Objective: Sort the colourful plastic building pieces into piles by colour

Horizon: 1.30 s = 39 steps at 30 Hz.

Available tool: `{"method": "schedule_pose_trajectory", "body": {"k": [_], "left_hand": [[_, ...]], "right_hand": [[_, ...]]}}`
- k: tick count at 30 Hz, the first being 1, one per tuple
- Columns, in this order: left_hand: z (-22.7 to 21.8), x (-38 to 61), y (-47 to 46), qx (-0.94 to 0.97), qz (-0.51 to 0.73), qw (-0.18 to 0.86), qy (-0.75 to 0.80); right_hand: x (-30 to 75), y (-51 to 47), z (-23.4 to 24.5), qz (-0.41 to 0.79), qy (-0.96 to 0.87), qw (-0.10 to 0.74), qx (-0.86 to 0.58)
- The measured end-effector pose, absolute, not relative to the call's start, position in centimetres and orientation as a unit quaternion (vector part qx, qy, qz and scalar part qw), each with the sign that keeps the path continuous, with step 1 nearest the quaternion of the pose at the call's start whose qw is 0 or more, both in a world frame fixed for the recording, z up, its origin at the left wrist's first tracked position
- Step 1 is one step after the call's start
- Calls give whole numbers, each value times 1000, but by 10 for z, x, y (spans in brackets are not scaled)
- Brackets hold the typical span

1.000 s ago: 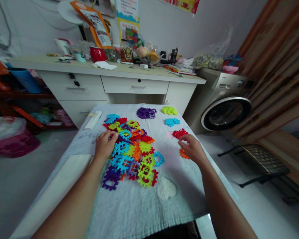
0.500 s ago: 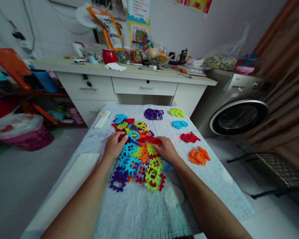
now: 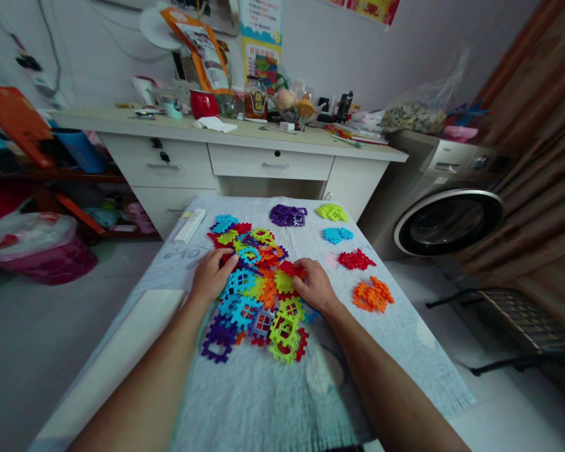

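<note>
A heap of mixed coloured interlocking plastic tiles (image 3: 257,292) lies in the middle of a pale blue cloth (image 3: 263,402) on a small table. My left hand (image 3: 211,275) rests on the heap's left edge, fingers curled onto a red tile. My right hand (image 3: 314,285) sits on the heap's right side, fingers pinched around a red tile (image 3: 292,269). Sorted piles lie beyond and to the right: purple (image 3: 288,215), lime green (image 3: 332,212), light blue (image 3: 338,235), red (image 3: 355,259) and orange (image 3: 373,294).
A white tube-like box (image 3: 190,226) lies at the table's far left corner. Behind stands a white desk (image 3: 273,162) crowded with jars, cups and papers. A washing machine (image 3: 447,213) stands right, a dark rack (image 3: 518,320) beside it, a pink bin (image 3: 42,248) left.
My right hand has left the orange pile at the right and moved left onto the mixed heap, closing on a red tile. The left hand stays at the heap's left edge.
</note>
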<state>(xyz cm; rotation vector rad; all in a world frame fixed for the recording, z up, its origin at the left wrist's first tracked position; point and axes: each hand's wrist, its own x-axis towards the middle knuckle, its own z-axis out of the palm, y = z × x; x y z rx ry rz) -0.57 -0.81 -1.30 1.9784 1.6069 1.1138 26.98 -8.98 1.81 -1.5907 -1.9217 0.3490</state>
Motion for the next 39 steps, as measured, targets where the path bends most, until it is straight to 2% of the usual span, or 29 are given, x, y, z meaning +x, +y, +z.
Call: {"method": "schedule_pose_trajectory", "body": {"k": [10, 19, 28, 32, 35, 39], "left_hand": [[-15, -7, -7, 699, 396, 173, 569], [-12, -5, -9, 696, 394, 171, 575], [-13, -6, -7, 699, 386, 171, 577], [-14, -6, -7, 695, 384, 174, 582], [-14, -6, -7, 696, 384, 175, 580], [-13, -6, -7, 694, 383, 174, 584]], "right_hand": [[269, -91, 17, 146, -759, 352, -528], [270, -90, 16, 144, -755, 339, -543], [276, -91, 23, 95, -744, 406, -522], [307, -86, 32, 16, -683, 401, -611], [341, -84, 42, -47, -597, 349, -721], [375, -89, 51, -69, -478, 273, -832]]}}
